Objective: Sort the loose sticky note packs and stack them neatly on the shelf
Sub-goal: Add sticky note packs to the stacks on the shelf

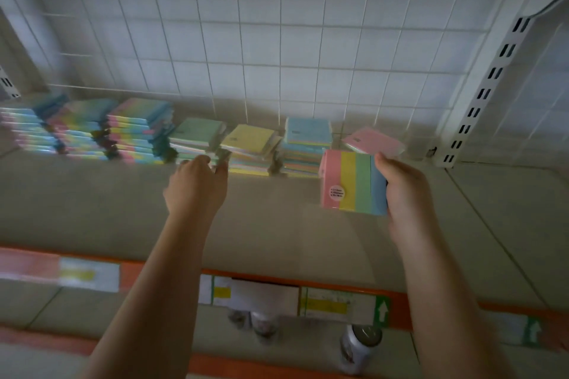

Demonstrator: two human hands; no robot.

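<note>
Your right hand (406, 194) grips a striped sticky note pack (352, 183), pink, yellow, green and blue bands side by side, thumb over its top edge and fingers curled round its blue side; the pack is held upright above the shelf (277, 224), just in front of the rear row. Your left hand (197, 184) reaches toward the green-topped stack (197, 137), fingertips at its front edge; motion blur hides whether those fingers are pinching a pack or simply touching, so that cannot be told. The shelf holds everything else along its back, against the wire grid panel (261, 40): at the far left three tall stacks of multicolour packs (89, 129) standing close together, then the green-topped stack, a yellow-topped stack (251, 144), a blue-topped stack (306, 141), and a single pink pack (372, 140) lying tilted just behind the one you hold. The shelf's orange front rail (308, 278) carries price labels (335, 301), and below it a white can (358, 348) stands on the lower level.
</note>
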